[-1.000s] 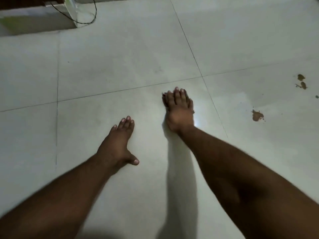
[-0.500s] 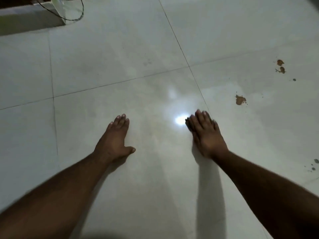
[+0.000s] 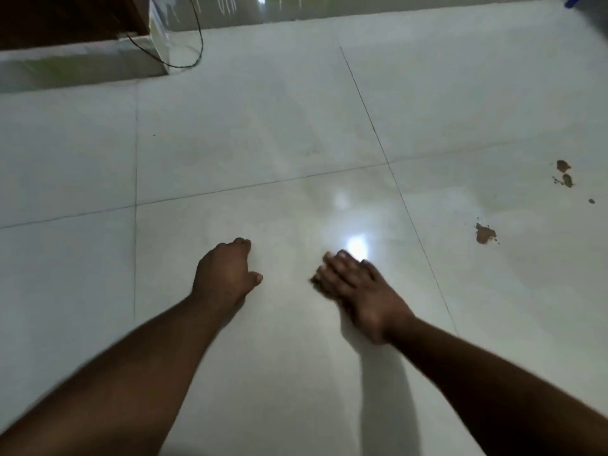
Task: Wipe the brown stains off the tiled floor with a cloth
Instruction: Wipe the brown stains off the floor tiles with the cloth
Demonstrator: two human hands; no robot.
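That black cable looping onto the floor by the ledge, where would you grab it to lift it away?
Pinch the black cable at the bottom of its loop, where it curves out over bare floor. Come from the right, near side: the ledge crowds its left, and both ends run up out of view.

You're indoors, looks like a room in a home. Floor [image 3: 263, 126] is large glossy pale tiles with thin grout lines, a lamp glare reflecting near its middle. Brown stains [image 3: 485, 233] sit toward the floor's right edge. At the far left corner there's a low tiled step [image 3: 82, 67] with dark wood [image 3: 65, 18] above it, and a black cable [image 3: 197, 44] looping down onto the tiles. Lighting is dim.
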